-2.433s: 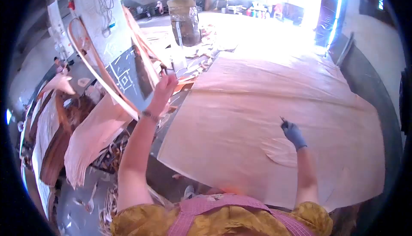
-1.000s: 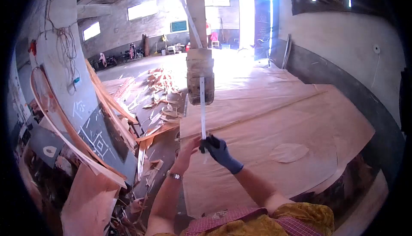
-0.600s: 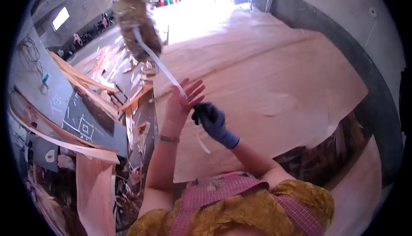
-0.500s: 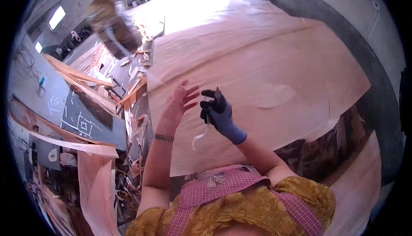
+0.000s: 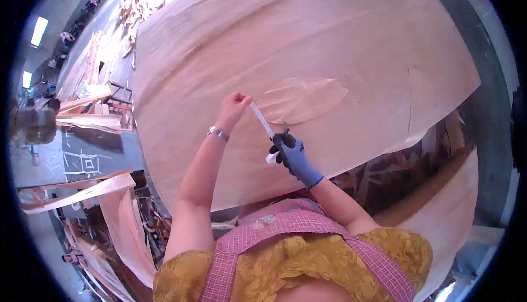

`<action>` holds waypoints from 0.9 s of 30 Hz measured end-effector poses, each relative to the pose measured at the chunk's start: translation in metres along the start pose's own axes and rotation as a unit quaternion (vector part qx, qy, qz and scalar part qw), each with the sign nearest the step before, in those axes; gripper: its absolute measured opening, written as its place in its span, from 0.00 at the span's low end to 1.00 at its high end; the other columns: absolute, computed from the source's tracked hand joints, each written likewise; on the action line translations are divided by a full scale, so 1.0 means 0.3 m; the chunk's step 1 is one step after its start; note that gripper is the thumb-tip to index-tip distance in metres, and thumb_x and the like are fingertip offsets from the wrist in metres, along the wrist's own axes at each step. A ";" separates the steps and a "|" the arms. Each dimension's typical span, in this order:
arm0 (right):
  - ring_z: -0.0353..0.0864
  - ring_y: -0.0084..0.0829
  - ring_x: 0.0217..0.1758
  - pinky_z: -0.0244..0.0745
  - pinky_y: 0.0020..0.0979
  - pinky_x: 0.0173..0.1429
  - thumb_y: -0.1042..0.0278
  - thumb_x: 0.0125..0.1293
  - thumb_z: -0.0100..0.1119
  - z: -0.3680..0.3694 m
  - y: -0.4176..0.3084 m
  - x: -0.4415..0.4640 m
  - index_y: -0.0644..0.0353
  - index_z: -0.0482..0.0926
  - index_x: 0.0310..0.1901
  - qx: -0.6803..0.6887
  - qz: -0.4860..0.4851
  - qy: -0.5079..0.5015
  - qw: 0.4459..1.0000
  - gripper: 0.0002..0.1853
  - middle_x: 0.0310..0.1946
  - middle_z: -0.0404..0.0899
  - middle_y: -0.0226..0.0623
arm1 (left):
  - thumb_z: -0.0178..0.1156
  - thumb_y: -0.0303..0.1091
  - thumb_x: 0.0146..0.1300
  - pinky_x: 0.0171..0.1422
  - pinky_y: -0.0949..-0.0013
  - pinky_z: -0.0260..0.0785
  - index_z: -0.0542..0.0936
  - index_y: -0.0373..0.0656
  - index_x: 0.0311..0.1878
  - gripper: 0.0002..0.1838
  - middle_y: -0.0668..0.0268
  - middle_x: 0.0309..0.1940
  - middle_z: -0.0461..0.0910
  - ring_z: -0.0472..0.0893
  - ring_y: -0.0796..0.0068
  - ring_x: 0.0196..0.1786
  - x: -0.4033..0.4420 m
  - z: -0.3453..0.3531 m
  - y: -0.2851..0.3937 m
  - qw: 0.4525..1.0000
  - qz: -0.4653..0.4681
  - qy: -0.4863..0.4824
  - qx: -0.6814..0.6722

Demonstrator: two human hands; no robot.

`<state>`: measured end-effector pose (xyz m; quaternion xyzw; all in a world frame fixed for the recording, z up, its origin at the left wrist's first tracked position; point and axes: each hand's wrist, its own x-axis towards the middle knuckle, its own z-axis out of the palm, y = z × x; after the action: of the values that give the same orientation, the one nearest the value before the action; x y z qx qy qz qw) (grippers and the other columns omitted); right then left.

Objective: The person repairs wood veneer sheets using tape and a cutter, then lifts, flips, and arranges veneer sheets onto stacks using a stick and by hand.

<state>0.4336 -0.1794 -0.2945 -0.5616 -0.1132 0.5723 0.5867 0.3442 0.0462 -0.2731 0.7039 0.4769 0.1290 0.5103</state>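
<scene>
My bare left hand [image 5: 233, 110], left of the oval pale-wood patch [image 5: 313, 99], pinches its fingers closed on a narrow white strip [image 5: 262, 119]. My blue-and-black gloved right hand [image 5: 296, 155], nearer me than the patch, curls around it. Earlier, my left fingers were spread, the strip dangling from the glove.

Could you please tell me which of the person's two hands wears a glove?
The right hand: a blue and black glove covers it, whereas the left hand is bare, with a band around its wrist.
</scene>
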 end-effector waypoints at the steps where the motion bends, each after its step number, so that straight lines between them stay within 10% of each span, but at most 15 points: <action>1: 0.73 0.20 0.17 0.65 0.22 0.20 0.61 0.69 0.58 -0.034 0.027 0.001 0.60 0.77 0.52 -0.007 0.020 0.015 1.000 0.15 0.28 0.83 0.34 | 0.65 0.40 0.61 0.37 0.72 0.70 0.82 0.41 0.34 0.11 0.69 0.26 0.79 0.76 0.78 0.31 0.046 0.042 -0.047 0.999 -0.001 0.023 0.027; 8: 0.73 0.21 0.16 0.65 0.24 0.18 0.59 0.70 0.56 -0.052 0.165 0.050 0.58 0.79 0.47 -0.005 0.133 0.068 0.989 0.12 0.28 0.83 0.35 | 0.67 0.38 0.57 0.45 0.59 0.73 0.79 0.39 0.35 0.12 0.61 0.35 0.79 0.79 0.65 0.38 0.154 0.144 -0.222 0.963 0.031 0.071 0.256; 11: 0.73 0.21 0.15 0.65 0.24 0.18 0.59 0.70 0.56 -0.040 0.174 0.061 0.58 0.79 0.47 -0.033 0.133 0.079 0.987 0.12 0.28 0.83 0.35 | 0.68 0.40 0.55 0.50 0.57 0.71 0.79 0.41 0.42 0.16 0.59 0.40 0.79 0.79 0.58 0.40 0.142 0.152 -0.255 0.981 0.035 0.150 0.118; 18: 0.78 0.23 0.20 0.68 0.27 0.22 0.59 0.69 0.56 -0.012 0.093 0.027 0.57 0.79 0.48 -0.088 0.131 0.076 0.985 0.13 0.27 0.83 0.35 | 0.66 0.48 0.54 0.68 0.52 0.58 0.75 0.51 0.62 0.31 0.66 0.63 0.74 0.70 0.62 0.65 -0.148 0.104 -0.265 0.833 0.380 0.002 0.402; 21: 0.80 0.27 0.22 0.71 0.32 0.27 0.60 0.68 0.57 -0.120 0.134 0.055 0.57 0.78 0.49 -0.588 -0.280 0.087 0.754 0.13 0.28 0.82 0.37 | 0.65 0.49 0.54 0.71 0.49 0.53 0.74 0.53 0.65 0.33 0.69 0.67 0.70 0.66 0.63 0.69 -0.153 0.108 -0.313 0.848 0.364 -0.013 0.385; 24: 0.80 0.47 0.26 0.73 0.46 0.34 0.57 0.63 0.62 -0.201 0.003 0.085 0.57 0.78 0.43 -0.658 -0.163 0.065 0.732 0.13 0.30 0.83 0.47 | 0.67 0.48 0.51 0.69 0.47 0.53 0.73 0.52 0.65 0.35 0.68 0.68 0.69 0.65 0.60 0.69 -0.142 0.099 -0.323 0.844 0.374 -0.012 0.384; 27: 0.80 0.38 0.22 0.72 0.38 0.29 0.58 0.64 0.62 -0.222 -0.211 0.167 0.58 0.80 0.41 -0.467 -0.170 0.085 0.863 0.12 0.26 0.83 0.41 | 0.67 0.47 0.52 0.69 0.48 0.54 0.71 0.53 0.67 0.36 0.67 0.68 0.68 0.66 0.61 0.69 -0.143 0.106 -0.277 0.852 0.355 -0.030 0.383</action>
<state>0.5356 -0.1565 -0.2931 -0.7888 -0.4103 0.2936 0.3511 0.2986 -0.0050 -0.3441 0.9685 0.1907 0.0873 0.1342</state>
